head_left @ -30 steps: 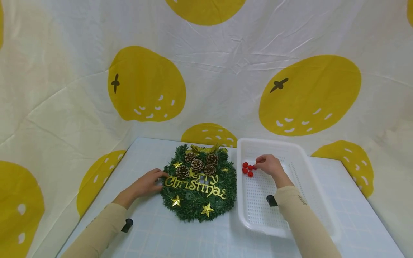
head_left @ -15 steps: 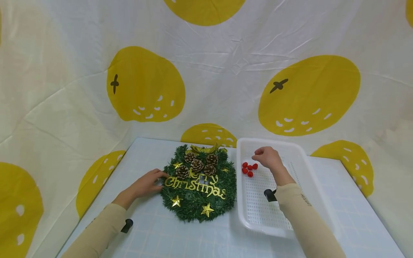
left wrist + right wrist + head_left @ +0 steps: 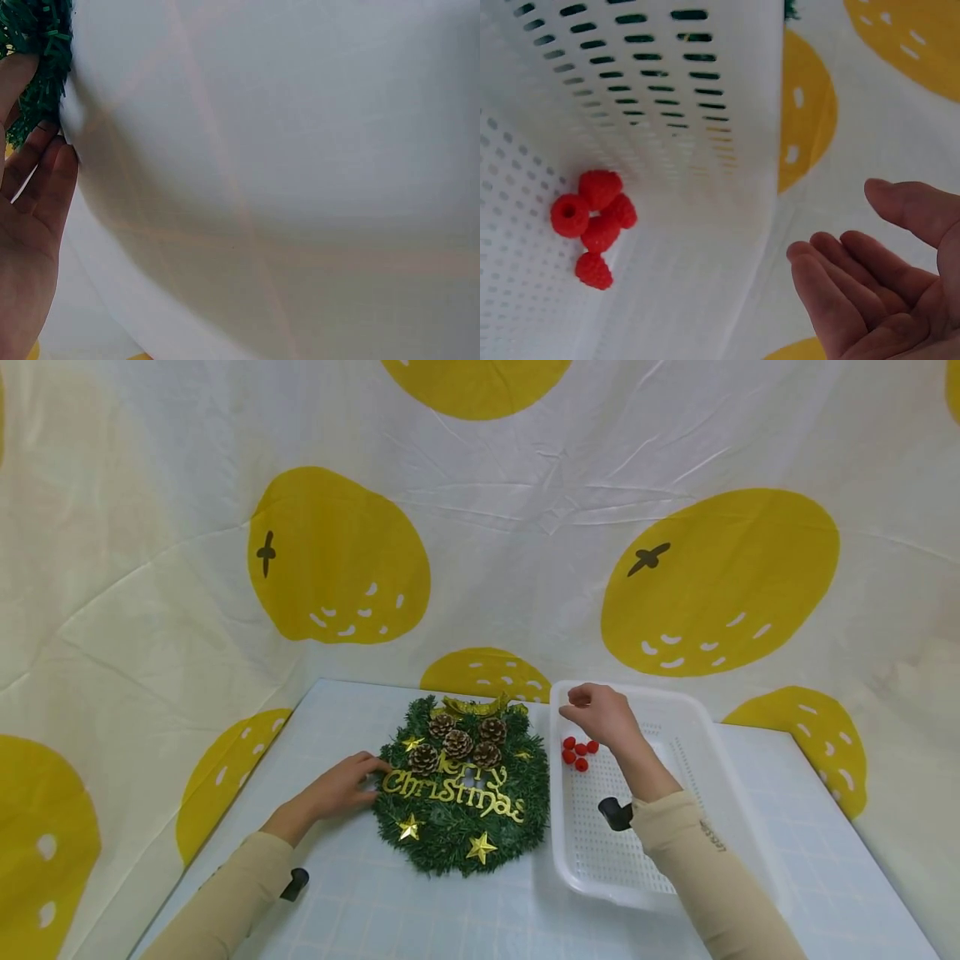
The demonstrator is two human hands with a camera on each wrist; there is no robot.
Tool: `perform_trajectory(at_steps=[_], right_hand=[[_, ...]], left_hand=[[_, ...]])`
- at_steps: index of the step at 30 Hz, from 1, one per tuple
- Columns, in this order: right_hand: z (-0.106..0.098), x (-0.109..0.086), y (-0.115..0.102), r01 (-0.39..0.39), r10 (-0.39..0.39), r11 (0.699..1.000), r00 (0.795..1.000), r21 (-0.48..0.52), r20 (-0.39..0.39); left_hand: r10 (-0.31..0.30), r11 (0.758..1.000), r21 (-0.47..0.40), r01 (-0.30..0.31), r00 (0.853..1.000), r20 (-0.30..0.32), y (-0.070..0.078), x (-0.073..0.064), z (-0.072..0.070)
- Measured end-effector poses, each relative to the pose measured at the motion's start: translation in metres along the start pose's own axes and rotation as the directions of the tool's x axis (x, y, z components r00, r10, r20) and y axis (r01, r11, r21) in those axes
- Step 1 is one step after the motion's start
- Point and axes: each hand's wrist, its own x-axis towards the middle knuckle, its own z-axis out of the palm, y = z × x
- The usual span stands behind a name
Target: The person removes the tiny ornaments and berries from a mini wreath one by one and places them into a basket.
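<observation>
A green tinsel wreath (image 3: 450, 839) lies on the table, bearing brown pine cones (image 3: 457, 743), gold stars and gold "Merry Christmas" lettering (image 3: 453, 793). My left hand (image 3: 341, 785) rests at the wreath's left edge. In the left wrist view its fingers (image 3: 56, 169) lie extended beside the tinsel (image 3: 45, 82). Over the far left rim of a white perforated basket (image 3: 600, 868), my right hand (image 3: 600, 714) is raised, thumb apart from the loosely bent fingers, holding nothing. Several red raspberries (image 3: 600, 232) sit together on the basket floor, near its left wall.
The basket stands right of the wreath. A pale checked cloth (image 3: 360, 910) covers the table. White fabric with yellow fruit prints (image 3: 517, 552) hangs behind and at the sides. Black wrist camera pieces (image 3: 615, 814) stick out at both wrists.
My right hand has let go of a raspberry among the others, lifted away, and moved up and left toward the basket rim, its fingers spreading. The left hand has stayed at the wreath.
</observation>
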Motion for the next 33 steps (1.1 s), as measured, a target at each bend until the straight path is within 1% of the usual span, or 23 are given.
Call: perform_trajectory(at_steps=[9,14,21,24,31,33], right_hand=[[0.004,-0.016,-0.036,0.085,-0.085,0.994,0.996,0.066,-0.006],[0.010,-0.025,-0.053,0.124,-0.122,0.988,0.992,0.088,-0.023],[0.028,-0.034,-0.070,0.143,-0.141,0.983,0.990,0.114,-0.026],[0.037,-0.038,-0.077,0.163,-0.160,0.979,0.986,0.124,-0.037],[0.057,-0.045,-0.089,0.174,-0.168,0.970,0.985,0.170,-0.048],[0.063,-0.047,-0.091,0.187,-0.181,0.966,0.982,0.178,-0.048]], left_hand=[[-0.008,1.000,0.004,0.008,1.000,0.006,0.000,0.000,0.000],[-0.006,1.000,0.004,0.006,1.000,0.004,0.001,0.000,0.000],[0.007,1.000,0.006,-0.007,1.000,0.001,0.001,0.000,-0.001],[0.013,1.000,0.004,-0.013,1.000,-0.002,0.001,0.000,-0.001],[0.009,1.000,-0.001,-0.009,1.000,0.003,0.000,0.001,0.000],[0.005,1.000,-0.001,-0.005,1.000,0.006,0.000,0.001,0.000]])
